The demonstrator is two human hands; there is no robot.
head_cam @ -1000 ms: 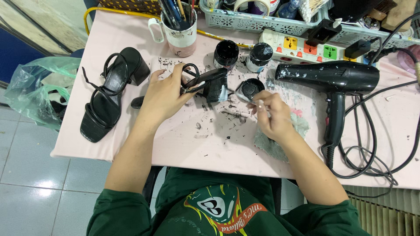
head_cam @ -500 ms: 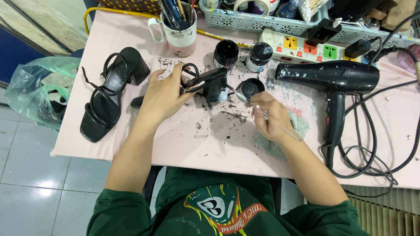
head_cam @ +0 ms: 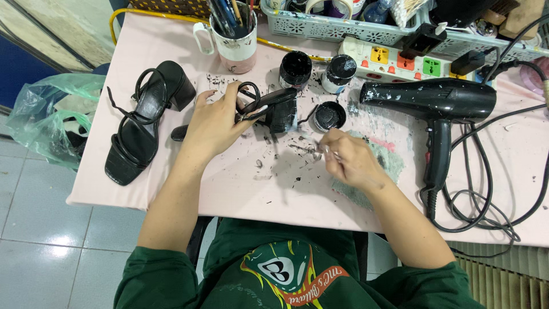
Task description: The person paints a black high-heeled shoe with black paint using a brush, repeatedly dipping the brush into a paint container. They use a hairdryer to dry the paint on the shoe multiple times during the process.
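A: Left hand (head_cam: 214, 123)?
B: Gripped the black heeled sandal (head_cam: 273, 109) on the pink table (head_cam: 229, 183).
A: Right hand (head_cam: 349, 160)?
B: Fingers pinched a thin tool (head_cam: 324, 150), near the small open jar (head_cam: 330, 115).

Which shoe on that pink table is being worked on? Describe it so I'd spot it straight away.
On the pink table, look just below the white mug of brushes. The black heeled sandal there is gripped by the left hand; its twin lies untouched by the table's left edge.
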